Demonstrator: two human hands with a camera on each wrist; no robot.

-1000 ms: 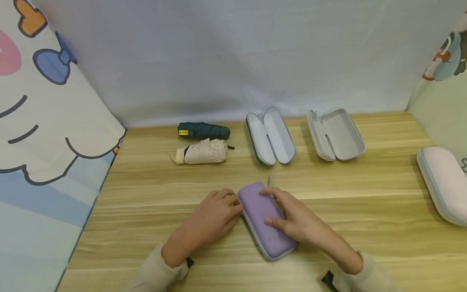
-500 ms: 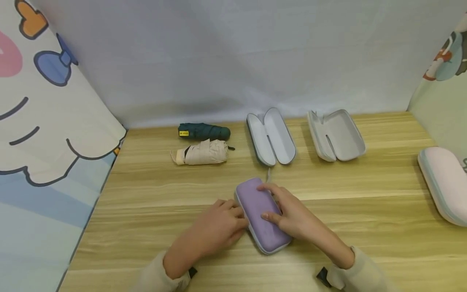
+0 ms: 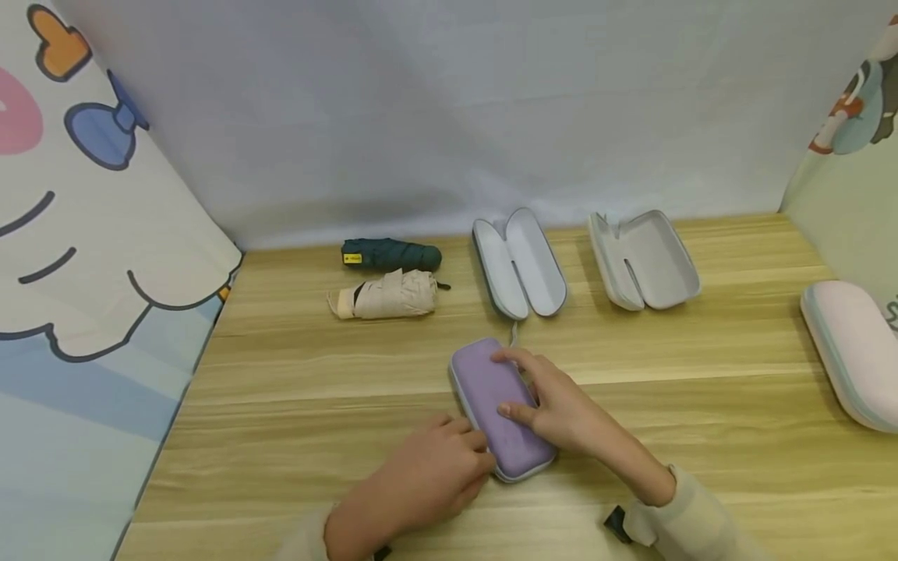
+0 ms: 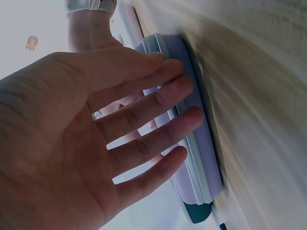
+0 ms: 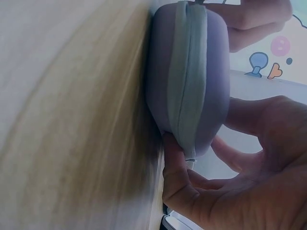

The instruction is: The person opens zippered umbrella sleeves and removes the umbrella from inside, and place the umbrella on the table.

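Observation:
A closed purple zippered hard case (image 3: 480,382) lies slanted on the wooden table, a pale zipper band (image 5: 188,72) round its side. My right hand (image 3: 567,405) grips it from the right, thumb and fingers spread over its top and side. At the case's near left side is my left hand (image 3: 438,471). In the left wrist view its thumb and index finger meet at the zipper band, the other fingers (image 4: 158,103) fanned out beside it. The zipper pull they pinch is hidden behind the fingertips. A grey strap (image 3: 514,333) sticks out at the case's far end.
Towards the back lie a folded dark green umbrella (image 3: 390,254) and a folded beige umbrella (image 3: 393,294). To their right stand two opened cases, one narrow (image 3: 536,261) and one wide (image 3: 666,261). A pink case (image 3: 859,351) sits at the right edge.
My left hand has slid along the case's left side towards me, from near its far end to its near end. The purple case has shifted slightly left and away, my right hand with it.

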